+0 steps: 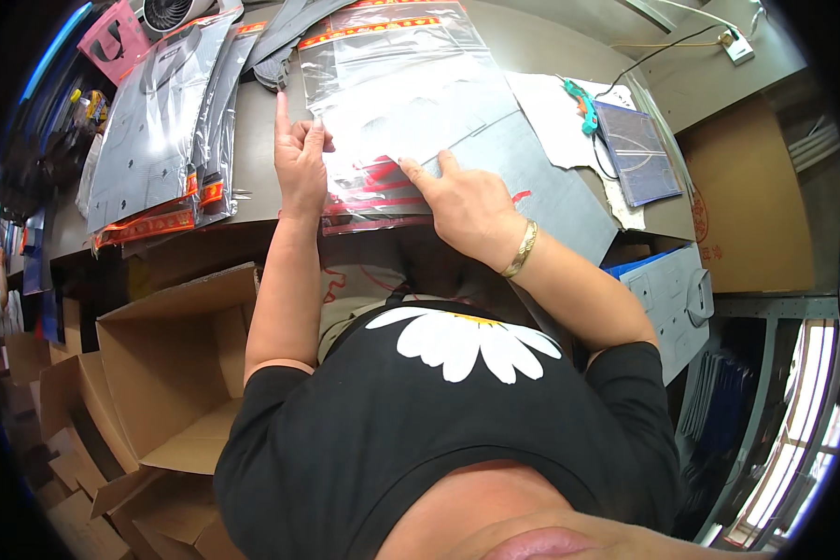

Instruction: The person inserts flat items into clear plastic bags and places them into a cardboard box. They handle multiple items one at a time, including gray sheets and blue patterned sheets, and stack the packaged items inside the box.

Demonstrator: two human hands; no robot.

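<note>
A clear plastic bag with a red-and-yellow printed strip lies flat on the table before me, over grey sheets. My left hand is at the bag's left edge, index finger stretched out and the others bent, with nothing visibly gripped. On the bag's near part rests my right hand, thumb and index finger apart. Red printing shows through the plastic near both hands. A bare grey sheet extends from under the bag to the right of my right hand.
Bagged grey flat pieces are stacked at the left, beside a pink bag and a fan. Grey straps lie behind my left hand. Rightward are a teal-handled tool and a blue-edged panel. Open cardboard boxes stand below left.
</note>
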